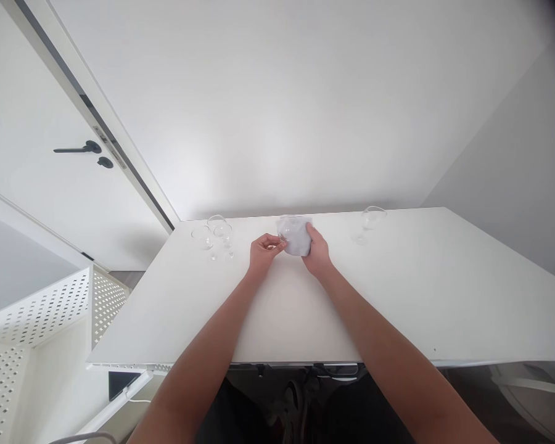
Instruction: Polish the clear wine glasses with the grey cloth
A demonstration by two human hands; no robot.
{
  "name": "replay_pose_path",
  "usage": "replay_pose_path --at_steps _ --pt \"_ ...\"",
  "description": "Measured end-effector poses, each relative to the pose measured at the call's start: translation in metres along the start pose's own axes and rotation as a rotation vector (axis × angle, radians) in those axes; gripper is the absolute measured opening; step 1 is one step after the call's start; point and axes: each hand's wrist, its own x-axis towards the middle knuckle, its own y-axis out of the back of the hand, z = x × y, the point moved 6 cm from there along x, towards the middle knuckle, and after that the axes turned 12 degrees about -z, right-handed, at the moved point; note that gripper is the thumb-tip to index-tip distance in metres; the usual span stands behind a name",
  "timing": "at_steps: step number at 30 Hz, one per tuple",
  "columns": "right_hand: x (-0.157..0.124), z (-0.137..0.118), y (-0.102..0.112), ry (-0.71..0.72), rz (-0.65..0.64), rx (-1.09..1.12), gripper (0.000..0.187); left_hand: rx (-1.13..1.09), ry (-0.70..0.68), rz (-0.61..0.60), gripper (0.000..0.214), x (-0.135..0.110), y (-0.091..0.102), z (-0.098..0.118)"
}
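Note:
Over the far middle of the white table (398,296), both of my hands are closed round one clear glass (290,227). My left hand (263,250) pinches its lower part. My right hand (317,250) presses a pale grey cloth (300,242) against the glass bowl. Three more clear stemmed glasses (215,234) stand together to the left of my hands. A single stemmed glass (369,222) stands to the right, near the wall.
A white wall runs right behind the table. On the left is a white door with a black handle (81,148). A white perforated panel (41,308) stands at the lower left. Cables and dark shapes show under the table's near edge.

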Motion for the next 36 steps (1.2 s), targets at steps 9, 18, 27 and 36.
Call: replay_pose_path --at_steps 9,18,27,36 --pt "-0.012 -0.007 -0.024 0.058 -0.176 -0.312 0.022 -0.013 0.005 0.018 0.031 -0.001 0.0 0.0" --pt "-0.014 -0.019 -0.033 0.142 -0.325 -0.697 0.016 -0.19 -0.031 -0.032 0.059 -0.003 -0.003 0.004" --pt "-0.012 -0.023 -0.036 0.217 -0.443 -0.975 0.016 -0.095 -0.055 0.023 0.048 0.0 0.001 0.005" --pt "-0.003 -0.009 -0.018 0.124 -0.328 -1.043 0.029 -0.024 -0.048 0.009 0.053 -0.002 0.0 0.007"
